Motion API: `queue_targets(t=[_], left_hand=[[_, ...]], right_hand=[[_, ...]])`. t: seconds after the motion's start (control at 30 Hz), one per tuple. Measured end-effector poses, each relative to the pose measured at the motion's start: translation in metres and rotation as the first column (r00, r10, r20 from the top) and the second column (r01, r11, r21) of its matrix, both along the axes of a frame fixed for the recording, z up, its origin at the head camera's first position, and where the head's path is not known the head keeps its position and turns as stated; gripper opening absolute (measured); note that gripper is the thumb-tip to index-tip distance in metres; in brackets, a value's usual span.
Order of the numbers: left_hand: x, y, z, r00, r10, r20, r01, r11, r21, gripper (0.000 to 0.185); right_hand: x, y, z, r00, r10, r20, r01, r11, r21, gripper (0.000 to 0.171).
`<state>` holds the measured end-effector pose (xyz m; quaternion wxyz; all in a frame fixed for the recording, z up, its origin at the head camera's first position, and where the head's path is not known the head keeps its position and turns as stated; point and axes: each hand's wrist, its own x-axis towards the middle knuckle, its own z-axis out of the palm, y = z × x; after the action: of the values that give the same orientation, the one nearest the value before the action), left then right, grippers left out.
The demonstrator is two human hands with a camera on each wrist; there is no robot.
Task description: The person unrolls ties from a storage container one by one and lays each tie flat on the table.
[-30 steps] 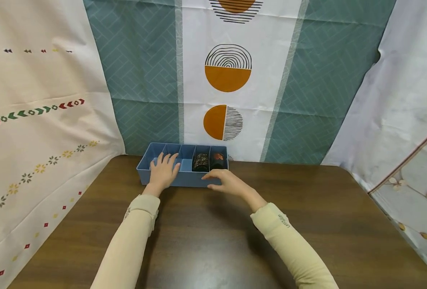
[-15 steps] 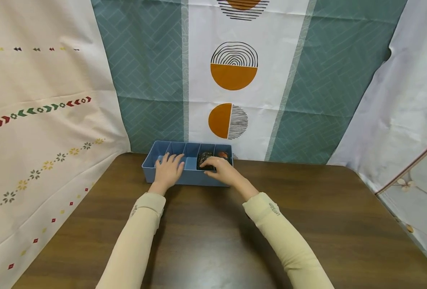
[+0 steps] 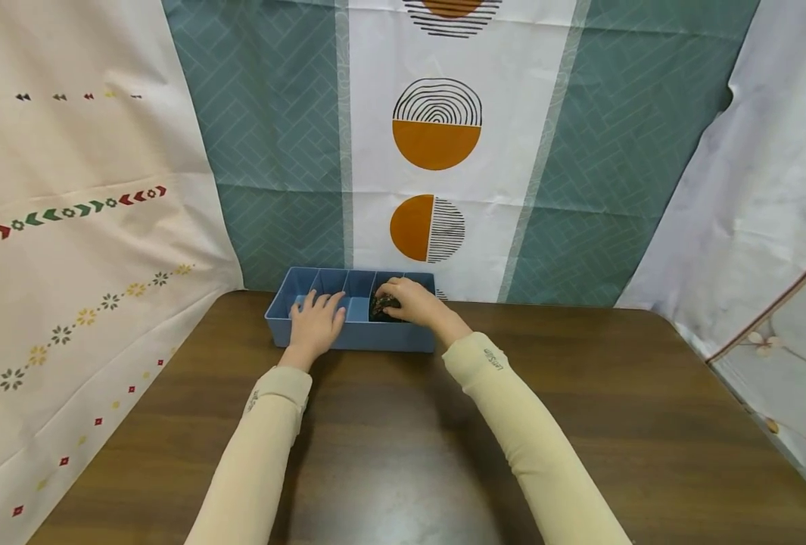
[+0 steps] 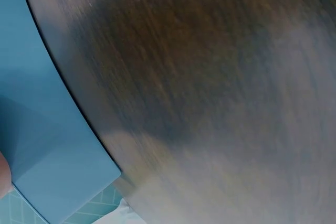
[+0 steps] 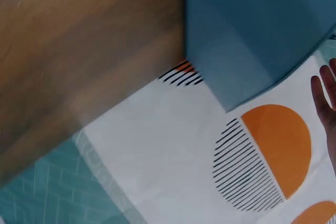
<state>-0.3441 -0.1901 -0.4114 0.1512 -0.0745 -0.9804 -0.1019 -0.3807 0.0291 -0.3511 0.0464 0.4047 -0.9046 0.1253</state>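
Observation:
A long blue divided box (image 3: 348, 335) stands at the back of the table, open at the top. My left hand (image 3: 312, 327) lies over its front rim at the left, fingers spread and reaching over the left compartments. Over the right compartments, my right hand (image 3: 412, 301) arches with its thumb and fingers apart. Below those fingers sits a dark item with a speckled pattern (image 3: 382, 306); firm contact cannot be made out. The rightmost compartment is largely hidden by this hand. In the right wrist view, fingers (image 5: 326, 80) show at the right edge near the box.
The brown wooden table (image 3: 375, 454) extends in front of the box and to both sides. A patterned curtain (image 3: 443, 174) hangs close behind it. Pale cloths hang at the left (image 3: 89, 250) and right (image 3: 784, 227).
My right hand has moved forward and slightly left, from in front of the box to above its right compartments, covering the item with the orange leaf print. My left hand stays at the rim.

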Motion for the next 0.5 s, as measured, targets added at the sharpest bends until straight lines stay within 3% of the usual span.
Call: queue_targets(t=[0.23, 0.5], left_hand=[[0.002, 0.000, -0.002, 1.000, -0.006, -0.011, 0.006, 1.000, 0.006, 0.046], [0.003, 0.001, 0.001, 1.000, 0.006, -0.008, -0.006, 1.000, 0.002, 0.045]], right_hand=[[-0.008, -0.006, -0.007, 1.000, -0.020, 0.020, 0.018, 0.997, 0.076, 0.040], [-0.013, -0.012, -0.011, 1.000, -0.011, -0.013, 0.012, 0.995, 0.098, 0.032]])
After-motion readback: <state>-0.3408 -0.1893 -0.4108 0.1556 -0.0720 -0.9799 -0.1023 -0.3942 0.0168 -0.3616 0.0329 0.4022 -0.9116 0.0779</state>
